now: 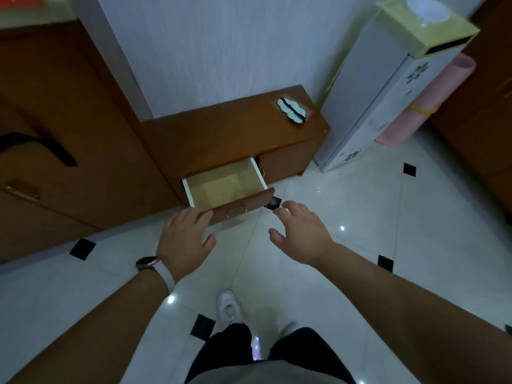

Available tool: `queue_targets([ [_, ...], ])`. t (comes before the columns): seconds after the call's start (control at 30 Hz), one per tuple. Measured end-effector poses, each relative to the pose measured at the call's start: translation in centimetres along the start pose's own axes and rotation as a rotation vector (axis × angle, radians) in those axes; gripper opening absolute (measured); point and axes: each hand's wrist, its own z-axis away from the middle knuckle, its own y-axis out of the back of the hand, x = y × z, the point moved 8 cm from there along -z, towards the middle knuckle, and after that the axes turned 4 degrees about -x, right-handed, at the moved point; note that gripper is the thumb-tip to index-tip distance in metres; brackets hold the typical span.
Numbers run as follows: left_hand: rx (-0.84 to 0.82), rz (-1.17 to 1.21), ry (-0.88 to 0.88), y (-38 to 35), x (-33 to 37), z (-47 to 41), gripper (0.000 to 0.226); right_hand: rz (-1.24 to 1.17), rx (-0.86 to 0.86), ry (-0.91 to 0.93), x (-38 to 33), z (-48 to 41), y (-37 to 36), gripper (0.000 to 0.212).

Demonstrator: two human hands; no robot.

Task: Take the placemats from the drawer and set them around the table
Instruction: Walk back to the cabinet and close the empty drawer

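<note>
Below, open drawer (221, 187), white tile floor (360, 217)

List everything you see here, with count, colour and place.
drawer: one, brown front, pale inside, open below cabinet top
low cabinet: one, brown, against wall
cloud-shaped pad: one, pale blue, on cabinet top
tall unit: one, white, right of cabinet
box: one, yellow, atop tall unit
rolled mat: one, pink, behind tall unit
wardrobe: one, brown, far left
shoes: two, white, on floor
left hand: one, fingers straight, at drawer front
right hand: one, fingers spread, right of drawer
</note>
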Motion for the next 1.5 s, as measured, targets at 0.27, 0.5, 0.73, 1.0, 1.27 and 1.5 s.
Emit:
queue_targets([
  [0.27, -0.048, 0.027, 0.126, -5.5, -2.6, -4.3, 0.054, 0.018, -0.023, 0.074, 2.1, -8.3, -4.9, 0.050],
  [0.5, -0.008, 0.032, 0.243, -15.7, -5.0, -9.7, 0.054, -0.027, 0.004, 0.200, 5.9, -16.5, -14.6, 0.049],
  [0.73, 0.101, -0.112, 0.313, -31.2, -9.5, -14.5, 0.064, 0.057, 0.088, 0.286, 11.9, -25.7, -29.2, 0.063],
  [1.0, 0.512, -0.354, 0.246, -39.9, -13.7, -17.4, 0.068, 0.141, 0.500, 0.426, 14.4, -32.3, -37.3, 0.072],
  [1.27, 0.656, -0.392, 0.230, -39.2, -16.4, -21.1, 0.072, 0.163, 0.665, 0.425, 13.6, -37.6, -36.5, 0.075],
  [1.5, 0.645, -0.400, 0.226, -39.8, -17.5, -23.2, 0.078, 0.245, 0.676, 0.442, 13.3, -40.7, -36.5, 0.082],
])
